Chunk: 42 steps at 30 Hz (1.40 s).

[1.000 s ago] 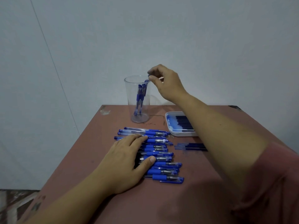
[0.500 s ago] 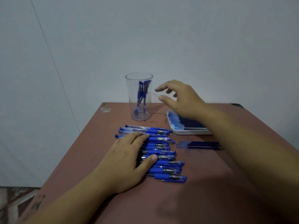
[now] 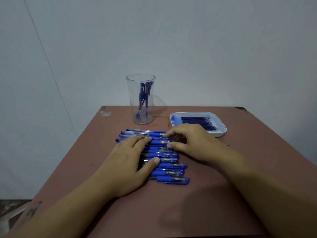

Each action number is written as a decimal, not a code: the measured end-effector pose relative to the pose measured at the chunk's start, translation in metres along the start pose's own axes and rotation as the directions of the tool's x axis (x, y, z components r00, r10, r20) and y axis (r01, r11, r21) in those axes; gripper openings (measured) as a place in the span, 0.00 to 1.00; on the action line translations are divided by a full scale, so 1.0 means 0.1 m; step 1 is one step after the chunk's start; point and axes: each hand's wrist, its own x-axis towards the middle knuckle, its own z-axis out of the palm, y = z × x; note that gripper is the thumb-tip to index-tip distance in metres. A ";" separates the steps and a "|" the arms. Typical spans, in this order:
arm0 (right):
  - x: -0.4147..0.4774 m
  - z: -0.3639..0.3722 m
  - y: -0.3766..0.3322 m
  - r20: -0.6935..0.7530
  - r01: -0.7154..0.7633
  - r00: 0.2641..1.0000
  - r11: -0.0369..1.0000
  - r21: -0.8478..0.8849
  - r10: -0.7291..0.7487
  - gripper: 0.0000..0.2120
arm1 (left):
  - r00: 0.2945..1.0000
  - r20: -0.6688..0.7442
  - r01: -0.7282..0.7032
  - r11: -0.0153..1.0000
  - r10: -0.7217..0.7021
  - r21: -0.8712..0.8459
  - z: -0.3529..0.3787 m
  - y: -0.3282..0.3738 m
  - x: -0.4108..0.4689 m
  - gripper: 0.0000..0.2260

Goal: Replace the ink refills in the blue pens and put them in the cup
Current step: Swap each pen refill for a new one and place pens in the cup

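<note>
This side of the cup (image 3: pixel 141 100), the pens (image 3: pixel 171 179) lie crosswise, cap ends rightward. My left hand (image 3: pixel 135 162) lies flat on them; my right hand (image 3: pixel 193 143) curls at those ends, grip unclear.

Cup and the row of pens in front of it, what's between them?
Nothing but bare table with small dark scuffs lies between the cup and the pens, as the head view shows.

Blue pens (image 3: pixel 165 156) lie rowed; cup (image 3: pixel 133 97) holds perhaps two.
</note>
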 end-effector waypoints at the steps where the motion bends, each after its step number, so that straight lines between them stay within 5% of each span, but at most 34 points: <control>1: 0.01 0.02 0.00 0.015 0.001 1.000 1.000 -0.030 0.000 0.12 | 1.000 -0.002 -0.002 1.000 0.002 -0.003 0.00 0.00 0.00 0.37; 16: -0.25 -0.22 -0.03 -0.186 0.025 0.983 0.989 0.147 0.003 0.06 | 0.960 -0.192 -0.207 0.978 0.206 0.013 -0.25 0.19 0.25 0.21; 26: -0.56 -0.14 0.11 -0.199 -0.047 0.963 0.836 0.546 0.184 0.06 | 0.945 -0.194 -0.299 0.934 0.262 -0.194 -0.05 0.37 0.46 0.11; 38: -0.53 -0.13 0.17 -0.323 0.017 0.944 0.969 0.246 0.066 0.10 | 0.948 -0.173 -0.292 0.944 0.265 -0.152 0.02 0.35 0.39 0.15; 42: -0.63 -0.34 0.35 -0.408 -0.024 0.905 0.971 0.239 0.123 0.09 | 0.945 -0.289 -0.210 0.962 0.154 -0.174 -0.08 0.11 0.40 0.14</control>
